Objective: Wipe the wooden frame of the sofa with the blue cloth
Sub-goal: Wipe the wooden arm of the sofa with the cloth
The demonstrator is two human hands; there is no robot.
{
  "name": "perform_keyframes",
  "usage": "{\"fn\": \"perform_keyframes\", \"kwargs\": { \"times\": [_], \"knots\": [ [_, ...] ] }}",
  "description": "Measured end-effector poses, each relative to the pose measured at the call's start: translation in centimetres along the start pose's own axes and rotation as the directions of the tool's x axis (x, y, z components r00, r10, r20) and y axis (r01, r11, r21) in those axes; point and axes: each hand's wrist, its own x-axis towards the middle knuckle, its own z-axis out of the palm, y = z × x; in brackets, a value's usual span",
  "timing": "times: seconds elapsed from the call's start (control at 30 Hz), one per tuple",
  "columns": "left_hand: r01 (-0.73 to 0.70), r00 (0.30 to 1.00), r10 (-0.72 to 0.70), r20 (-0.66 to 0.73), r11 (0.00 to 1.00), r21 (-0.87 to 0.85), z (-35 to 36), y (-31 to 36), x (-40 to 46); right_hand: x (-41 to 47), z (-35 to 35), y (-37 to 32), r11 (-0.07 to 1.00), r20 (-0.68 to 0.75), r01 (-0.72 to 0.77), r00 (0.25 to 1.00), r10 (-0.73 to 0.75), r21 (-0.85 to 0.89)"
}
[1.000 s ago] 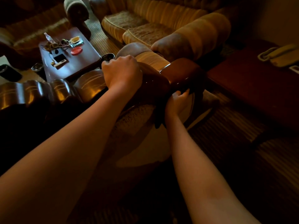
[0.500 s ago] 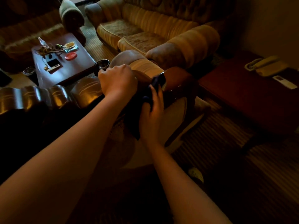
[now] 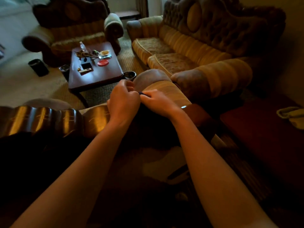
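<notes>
Two bare forearms reaching forward, left hand (image 3: 123,100) and right hand (image 3: 158,102) side by side, each pinching the dark blue cloth (image 3: 144,94) hanging between them. Just below, glossy carved wooden sofa frame (image 3: 49,120). Beyond the hands, striped yellow padded armrest (image 3: 167,92), then dark red cluttered tabletop (image 3: 98,74).

only a thin dark edge of the cloth (image 3: 142,93) shows between the left hand (image 3: 123,102) and the right hand (image 3: 158,102); the rest merges into shadow below them. both hands' fingertips are curled out of sight. the wooden frame (image 3: 49,120) runs off the left edge. the small things at the far end of the coffee table (image 3: 105,74) are too blurred to tell. an object (image 3: 291,115) at the right edge is cut off.
</notes>
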Motion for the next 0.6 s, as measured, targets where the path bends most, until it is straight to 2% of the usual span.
{"fn": "perform_keyframes", "kwargs": {
  "times": [0.13,0.17,0.23,0.33,0.4,0.5,0.53,0.57,0.6],
  "knots": [
    [0.169,0.982,-0.157,0.103,0.978,-0.123,-1.7,0.4,2.1,4.9,0.4,-1.1,0.993,0.293,0.046,0.956,-0.011,-0.112],
    [0.174,0.984,-0.168,0.058,0.979,-0.106,-2.2,0.0,2.3,5.9,1.1,-1.4,0.988,0.355,0.087,0.934,-0.037,-0.125],
    [0.144,0.974,-0.146,-0.172,0.989,-0.022,-3.0,-1.2,2.1,7.1,2.7,-2.6,0.984,0.417,0.171,0.899,-0.132,-0.058],
    [0.214,0.896,-0.164,-0.412,0.974,0.079,-3.8,-2.6,0.9,8.3,5.6,-4.4,0.960,0.499,0.249,0.820,-0.280,0.131],
    [0.246,0.848,-0.147,-0.510,0.960,0.132,-4.2,-2.7,0.0,8.5,6.2,-5.6,0.951,0.591,0.220,0.746,-0.307,0.216],
    [0.242,0.792,-0.066,-0.607,0.947,0.213,-4.0,-2.4,-0.9,9.6,6.4,-7.0,0.962,0.737,0.117,0.622,-0.264,0.246],
    [0.249,0.771,-0.048,-0.635,0.941,0.231,-3.6,-2.4,-1.2,10.2,7.2,-6.3,0.953,0.770,0.122,0.565,-0.297,0.278],
    [0.257,0.746,-0.033,-0.665,0.936,0.242,-3.3,-2.4,-1.5,10.8,7.4,-4.7,0.962,0.827,0.084,0.494,-0.268,0.261],
    [0.266,0.717,-0.019,-0.697,0.931,0.249,-3.0,-2.3,-1.9,11.3,7.4,-2.4,0.969,0.839,0.100,0.485,-0.246,0.227]
  ]
}}
